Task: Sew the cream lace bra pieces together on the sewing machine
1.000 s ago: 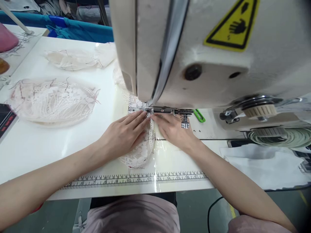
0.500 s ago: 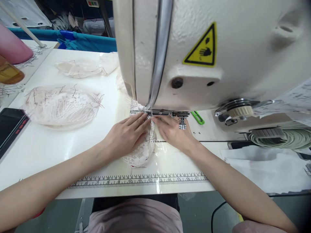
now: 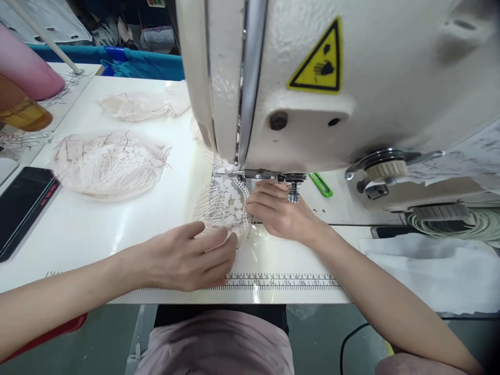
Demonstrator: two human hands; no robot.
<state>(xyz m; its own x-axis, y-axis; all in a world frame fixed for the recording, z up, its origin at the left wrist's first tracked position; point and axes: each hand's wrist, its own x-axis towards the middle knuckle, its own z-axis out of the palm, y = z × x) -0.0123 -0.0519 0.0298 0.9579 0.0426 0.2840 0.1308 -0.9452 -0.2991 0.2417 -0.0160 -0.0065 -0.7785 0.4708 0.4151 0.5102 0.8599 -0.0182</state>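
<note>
A white lace piece [image 3: 224, 200] lies under the presser foot [image 3: 238, 175] of a sewing machine [image 3: 312, 130], its scalloped edge toward the right. My left hand [image 3: 191, 255] is at the near end of the lace, fingers curled over it, fingertips partly hidden. At the right edge of the lace, just in front of the foot, my right hand [image 3: 279, 211] has its fingers closed on the border. The metal attachment beside the foot covers part of that hand's fingertips.
Two more lace pieces, one nearer [image 3: 113, 164] and one farther [image 3: 144, 105], lie on the left. A black phone [image 3: 25, 208] is at the left edge. A green thread snipper [image 3: 321, 185], white cloth [image 3: 429, 265] and coiled cord [image 3: 464, 224] are right. A ruler strip [image 3: 273, 282] runs along the front.
My left hand has drawn back from the presser foot to the near end of the lace, uncovering its middle. The right hand has shifted slightly nearer me. The view has tilted a little.
</note>
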